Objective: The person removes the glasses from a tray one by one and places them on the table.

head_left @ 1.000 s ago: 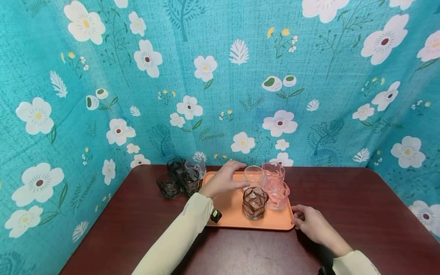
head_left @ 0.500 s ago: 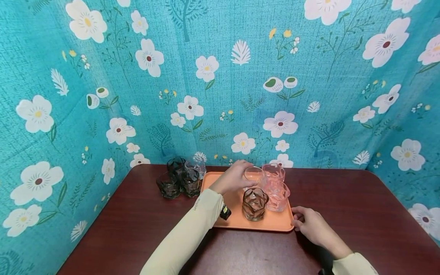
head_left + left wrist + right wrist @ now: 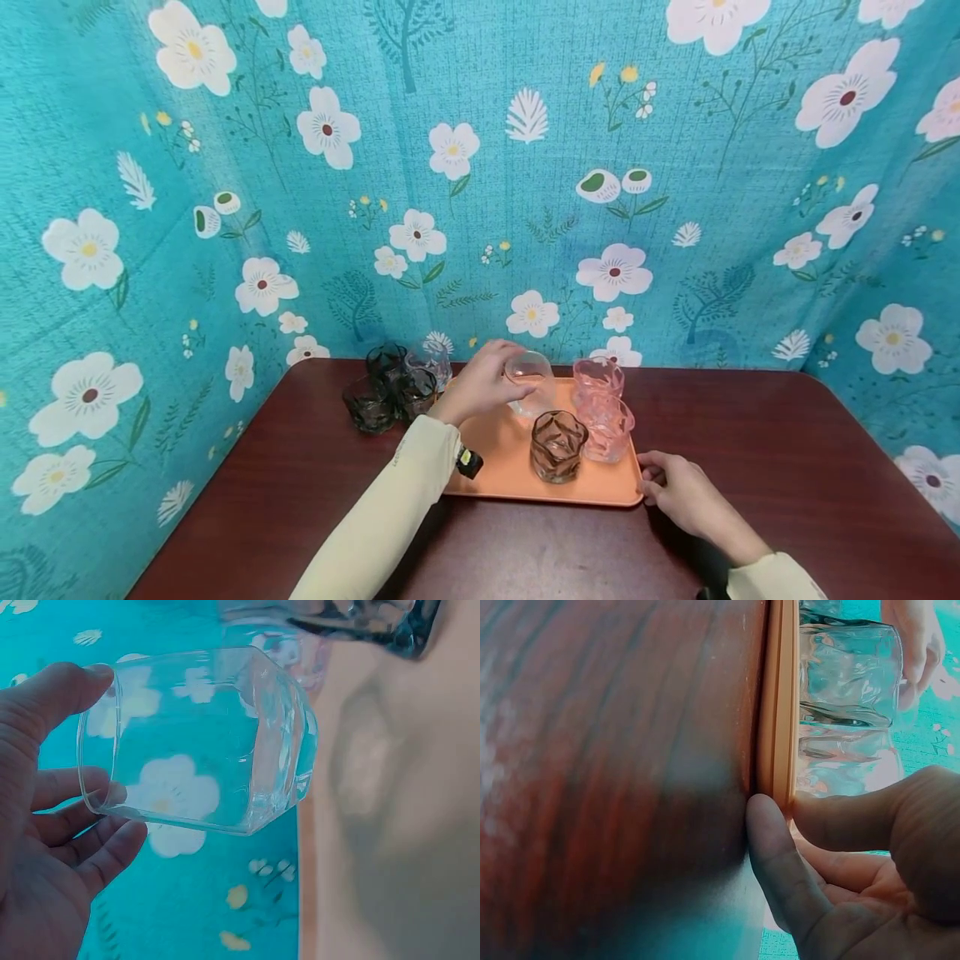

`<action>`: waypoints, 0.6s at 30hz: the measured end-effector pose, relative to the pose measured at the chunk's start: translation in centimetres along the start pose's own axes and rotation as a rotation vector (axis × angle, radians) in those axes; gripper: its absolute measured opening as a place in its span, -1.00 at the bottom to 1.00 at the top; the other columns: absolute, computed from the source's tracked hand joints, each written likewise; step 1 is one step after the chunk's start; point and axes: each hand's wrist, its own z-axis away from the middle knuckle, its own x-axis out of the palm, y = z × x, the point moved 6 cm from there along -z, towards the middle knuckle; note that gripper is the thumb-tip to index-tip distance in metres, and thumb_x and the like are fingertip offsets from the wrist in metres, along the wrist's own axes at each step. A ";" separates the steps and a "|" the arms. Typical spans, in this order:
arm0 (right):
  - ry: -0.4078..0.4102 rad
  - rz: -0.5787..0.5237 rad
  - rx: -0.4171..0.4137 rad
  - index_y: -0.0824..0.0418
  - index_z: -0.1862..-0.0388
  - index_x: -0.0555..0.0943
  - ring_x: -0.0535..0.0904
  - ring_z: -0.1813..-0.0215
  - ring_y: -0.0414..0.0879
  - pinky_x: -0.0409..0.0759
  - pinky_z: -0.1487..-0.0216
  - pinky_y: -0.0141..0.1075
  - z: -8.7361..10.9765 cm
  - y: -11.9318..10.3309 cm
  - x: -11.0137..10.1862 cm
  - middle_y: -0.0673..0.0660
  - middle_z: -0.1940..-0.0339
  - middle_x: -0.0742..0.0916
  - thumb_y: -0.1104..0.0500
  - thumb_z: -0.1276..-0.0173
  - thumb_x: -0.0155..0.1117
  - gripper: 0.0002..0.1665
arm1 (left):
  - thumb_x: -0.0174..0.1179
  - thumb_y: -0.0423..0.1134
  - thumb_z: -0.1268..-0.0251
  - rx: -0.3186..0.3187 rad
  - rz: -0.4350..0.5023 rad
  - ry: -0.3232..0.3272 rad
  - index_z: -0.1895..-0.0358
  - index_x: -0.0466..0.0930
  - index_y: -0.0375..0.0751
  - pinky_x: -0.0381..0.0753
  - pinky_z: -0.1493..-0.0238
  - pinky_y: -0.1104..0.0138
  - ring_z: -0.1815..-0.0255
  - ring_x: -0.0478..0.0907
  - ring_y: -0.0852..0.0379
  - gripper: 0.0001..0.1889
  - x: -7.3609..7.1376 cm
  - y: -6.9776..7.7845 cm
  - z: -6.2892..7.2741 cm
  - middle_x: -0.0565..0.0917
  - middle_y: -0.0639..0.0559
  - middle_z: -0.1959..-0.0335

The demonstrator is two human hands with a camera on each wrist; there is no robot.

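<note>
My left hand (image 3: 486,379) grips a clear drinking glass (image 3: 187,742) by its rim, thumb on one side and fingertips on the other. In the left wrist view the glass's base is up off the orange tray (image 3: 510,483). At the tray's right front corner, my right hand (image 3: 678,492) pinches the edge between thumb and fingers. A brown wavy glass (image 3: 558,448) stands on the tray in front of the clear one. Two pink glasses, one nearer (image 3: 606,429) and one farther (image 3: 597,379), stand along the tray's right side.
Left of the tray, several dark grey glasses (image 3: 370,406) stand close together on the brown table (image 3: 750,433), with another clear glass (image 3: 429,367) behind them. A teal flowered cloth (image 3: 480,208) hangs along the table's back and left sides.
My left hand first closes on the clear glass beside the pink ones, then lifts it and carries it left. My right hand stays at the tray's corner.
</note>
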 end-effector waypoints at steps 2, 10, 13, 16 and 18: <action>0.000 -0.004 -0.001 0.52 -0.04 0.51 0.55 0.40 -0.14 0.55 0.48 -0.32 0.0 0.1 0.0 0.08 0.43 0.60 0.43 -0.21 0.24 -0.60 | 0.30 0.06 -0.15 0.002 0.006 0.018 -0.24 0.45 -0.25 0.48 0.04 0.19 -0.10 0.39 0.05 -0.35 -0.9 -0.2 0.6 0.45 0.01 -0.11; -0.003 -0.054 -0.013 0.55 -0.06 0.49 0.57 0.43 -0.13 0.57 0.48 -0.32 0.1 0.2 0.1 0.09 0.42 0.60 0.45 -0.22 0.22 -0.59 | 0.28 0.06 -0.16 -0.002 -0.059 0.070 -0.26 0.44 -0.20 0.47 0.04 0.18 -0.11 0.38 0.08 -0.36 -4.1 -0.5 3.3 0.43 0.01 -0.16; -0.003 -0.057 -0.011 0.55 -0.06 0.48 0.57 0.43 -0.13 0.57 0.48 -0.32 0.1 0.2 0.1 0.10 0.42 0.59 0.46 -0.22 0.21 -0.60 | 0.31 0.03 -0.14 -0.009 -0.074 0.092 -0.25 0.46 -0.21 0.48 0.04 0.19 -0.12 0.38 0.09 -0.37 -5.2 -0.4 4.5 0.43 0.01 -0.16; -0.001 -0.055 -0.003 0.56 -0.06 0.48 0.57 0.44 -0.12 0.57 0.48 -0.32 0.0 0.2 0.2 0.10 0.43 0.59 0.47 -0.21 0.22 -0.59 | 0.34 0.02 -0.11 0.002 -0.090 0.117 -0.20 0.49 -0.21 0.48 0.04 0.21 -0.10 0.39 0.12 -0.39 -6.3 -0.2 5.7 0.46 0.02 -0.11; -0.001 -0.051 0.001 0.56 -0.06 0.48 0.56 0.44 -0.12 0.57 0.49 -0.32 0.0 0.1 0.2 0.10 0.43 0.58 0.47 -0.20 0.22 -0.59 | 0.35 0.00 -0.09 0.015 -0.100 0.130 -0.16 0.52 -0.22 0.49 0.09 0.22 -0.03 0.41 0.12 -0.42 -7.0 0.0 6.6 0.48 0.02 -0.05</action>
